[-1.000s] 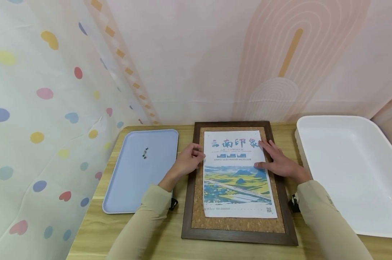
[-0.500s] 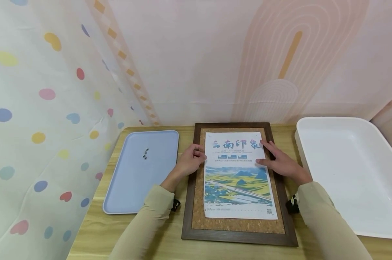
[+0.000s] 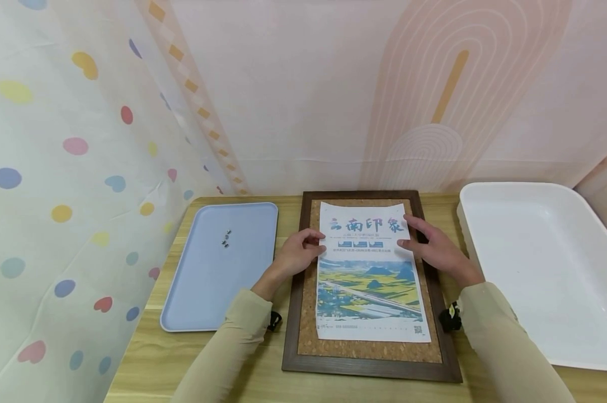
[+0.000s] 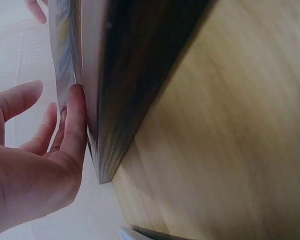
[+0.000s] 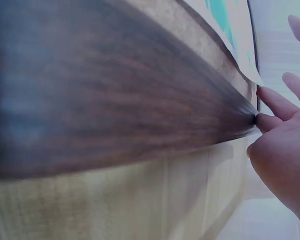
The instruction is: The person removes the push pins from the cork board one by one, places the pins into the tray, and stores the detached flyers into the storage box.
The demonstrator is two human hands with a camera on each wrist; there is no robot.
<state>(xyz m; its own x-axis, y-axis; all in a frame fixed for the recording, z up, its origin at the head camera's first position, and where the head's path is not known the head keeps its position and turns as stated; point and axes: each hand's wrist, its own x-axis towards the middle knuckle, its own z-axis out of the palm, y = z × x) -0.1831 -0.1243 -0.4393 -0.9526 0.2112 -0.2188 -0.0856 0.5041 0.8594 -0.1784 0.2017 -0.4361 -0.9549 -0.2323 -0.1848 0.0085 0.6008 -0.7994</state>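
A printed poster (image 3: 371, 302) with a landscape lies on a cork board (image 3: 368, 348) in a dark wooden frame (image 3: 371, 366). At the poster's upper left edge, my left hand (image 3: 295, 257) touches the paper with bent fingers. In the left wrist view, its thumb (image 4: 25, 97) stands a little apart from the paper and one fingertip lies by the frame. My right hand (image 3: 439, 252) touches the upper right edge with fingers spread, thumb on the paper. The right wrist view shows fingertips (image 5: 272, 102) beside the frame and the poster's edge. The poster's upper part appears slightly raised.
Left of the frame is a blue tray (image 3: 207, 302) bearing several small metallic pieces (image 3: 226, 238), too small to identify. A large white tub (image 3: 545, 252) stands at the right. A patterned curtain (image 3: 308, 101) hangs behind the wooden table (image 3: 147, 364).
My left hand has shifted slightly right, over the poster's left edge. The poster's top has shifted a little and looks lifted. My right hand stays almost in place.
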